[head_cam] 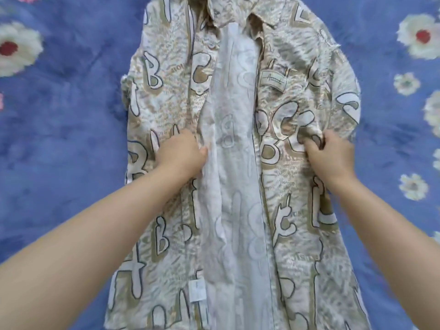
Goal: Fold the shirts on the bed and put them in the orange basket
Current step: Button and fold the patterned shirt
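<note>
We see the shirt point(238, 163) lying open on the bed point(59, 139), long axis running away from us, our left hand point(181, 156) pinching its left front edge and our right hand point(331, 153) gripping the right panel, both equally near.

A beige and white shirt point(166, 110) printed with large letters lies flat, front up and unbuttoned, collar toward twelve o'clock, hem toward six. Its two front panels are parted, baring the pale inside down the middle.
</note>
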The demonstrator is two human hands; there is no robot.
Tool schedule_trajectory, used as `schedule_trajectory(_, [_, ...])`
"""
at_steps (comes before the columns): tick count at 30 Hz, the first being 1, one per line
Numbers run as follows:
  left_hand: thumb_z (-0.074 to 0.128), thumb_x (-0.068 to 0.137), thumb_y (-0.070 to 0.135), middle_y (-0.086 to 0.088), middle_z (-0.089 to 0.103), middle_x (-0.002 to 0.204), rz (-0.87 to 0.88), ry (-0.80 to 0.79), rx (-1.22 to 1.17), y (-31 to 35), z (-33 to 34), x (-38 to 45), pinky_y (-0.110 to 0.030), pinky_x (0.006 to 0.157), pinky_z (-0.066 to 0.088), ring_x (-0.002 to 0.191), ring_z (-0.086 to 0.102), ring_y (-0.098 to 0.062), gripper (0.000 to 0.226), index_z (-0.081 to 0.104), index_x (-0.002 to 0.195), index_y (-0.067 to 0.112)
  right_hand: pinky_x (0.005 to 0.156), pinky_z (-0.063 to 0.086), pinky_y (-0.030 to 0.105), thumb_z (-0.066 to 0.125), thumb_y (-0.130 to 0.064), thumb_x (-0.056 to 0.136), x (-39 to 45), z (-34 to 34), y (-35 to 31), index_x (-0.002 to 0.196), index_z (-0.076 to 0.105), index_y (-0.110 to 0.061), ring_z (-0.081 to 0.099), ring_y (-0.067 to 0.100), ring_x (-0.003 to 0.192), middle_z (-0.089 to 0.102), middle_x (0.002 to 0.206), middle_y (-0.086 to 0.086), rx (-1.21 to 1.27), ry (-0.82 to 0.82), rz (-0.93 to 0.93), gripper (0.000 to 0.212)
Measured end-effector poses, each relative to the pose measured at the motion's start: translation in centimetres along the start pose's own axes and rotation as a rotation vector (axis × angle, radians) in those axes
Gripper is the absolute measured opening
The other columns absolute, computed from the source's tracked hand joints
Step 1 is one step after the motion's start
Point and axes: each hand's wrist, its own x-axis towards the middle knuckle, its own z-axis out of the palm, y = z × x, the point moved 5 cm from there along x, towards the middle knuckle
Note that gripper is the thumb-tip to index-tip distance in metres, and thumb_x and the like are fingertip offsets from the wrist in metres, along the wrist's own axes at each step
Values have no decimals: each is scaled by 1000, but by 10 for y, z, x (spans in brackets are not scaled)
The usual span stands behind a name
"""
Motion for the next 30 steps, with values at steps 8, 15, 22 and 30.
schedule_trajectory(8, [57, 87, 10, -2, 54, 78, 266, -10, -665, 30, -2, -54, -37, 65, 44, 71, 52, -21, 24, 51, 109, 16, 79, 33, 43, 34, -31, 74, 26, -58, 49, 100, 54, 10, 50, 44, 101, 55, 107, 35, -91, 187, 59, 53])
schedule_trajectory(15, [60, 88, 26, -3, 51, 116, 348, -130, -284, 49, 48, -116, -30, 91, 45, 106, 51, -17, 43, 46, 126, 12, 74, 39, 38, 51, -17, 77, -130, -12, 27, 95, 57, 0, 53, 35, 87, 59, 91, 20, -137, 179, -571, 25])
schedule_trajectory(22, [50, 90, 36, -11, 38, 126, 75, -257, 42, 9, 101, -183, -35, 83, 38, 110, 44, -28, 53, 29, 129, 9, 52, 49, 36, 76, -34, 51, -229, 53, 43, 103, 59, -1, 59, 34, 73, 58, 87, 15, -303, -321, -317, 64])
schedule_trajectory(30, [50, 79, -3, 1, 57, 91, 162, 27, -224, 7, 47, -186, -31, 64, 32, 88, 53, -24, 31, 55, 106, 13, 53, 27, 28, 28, -21, 71, -209, 3, 53, 73, 52, -5, 36, 15, 62, 38, 63, -3, 129, -175, -353, 29])
